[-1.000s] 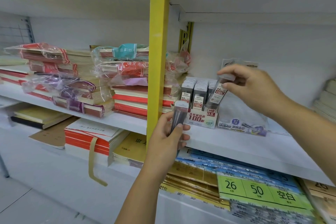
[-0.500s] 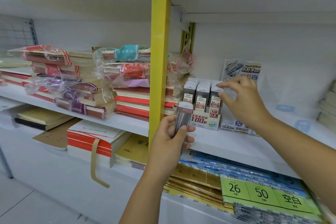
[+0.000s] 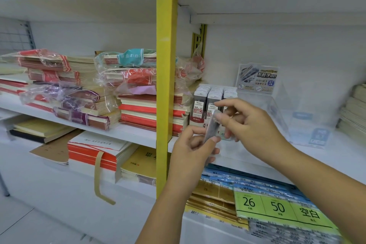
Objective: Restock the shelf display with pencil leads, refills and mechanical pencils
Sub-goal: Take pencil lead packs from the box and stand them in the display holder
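White shelf (image 3: 257, 157) with notebook stacks (image 3: 138, 110), pencil-lead boxes (image 3: 199, 103) and a clear stand (image 3: 257, 80)

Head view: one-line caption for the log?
Left hand holds a lead case; right hand pinches its top, before lead packs on the shelf.

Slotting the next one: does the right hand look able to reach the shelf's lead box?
Probably yes: the right hand is by the lead box, nothing between, though it pinches the case in the left hand.

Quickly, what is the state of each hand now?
Left hand: holds the lead case.
Right hand: fingertips at the same case's top; grip cannot be told.
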The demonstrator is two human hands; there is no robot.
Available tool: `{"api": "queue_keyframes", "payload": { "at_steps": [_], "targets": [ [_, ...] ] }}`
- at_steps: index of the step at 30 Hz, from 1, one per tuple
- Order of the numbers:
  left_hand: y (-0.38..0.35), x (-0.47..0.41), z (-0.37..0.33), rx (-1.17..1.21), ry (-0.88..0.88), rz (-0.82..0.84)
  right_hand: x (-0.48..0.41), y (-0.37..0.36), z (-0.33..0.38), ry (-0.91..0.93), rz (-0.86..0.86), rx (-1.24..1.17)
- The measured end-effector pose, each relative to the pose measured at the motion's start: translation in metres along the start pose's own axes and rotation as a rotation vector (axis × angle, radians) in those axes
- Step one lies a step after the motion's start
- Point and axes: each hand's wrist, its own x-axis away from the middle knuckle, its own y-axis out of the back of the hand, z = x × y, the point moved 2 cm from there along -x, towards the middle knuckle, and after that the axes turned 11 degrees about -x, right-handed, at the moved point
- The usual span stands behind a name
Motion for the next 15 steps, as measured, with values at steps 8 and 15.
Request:
{"api": "queue_keyframes", "payload": {
  "at_steps": [8, 15],
  "targets": [
    [-0.004, -0.001, 0.006, -0.265, -0.127, -0.062, 0.003, 0.004, -0.006, -0.124, -0.009, -0.125],
    [-0.007, -0.008, 0.005, -0.744, -0.357, -0.139, -0.015, 0.041, 0.019, 0.167, -0.304, -0.089]
  ]
}}
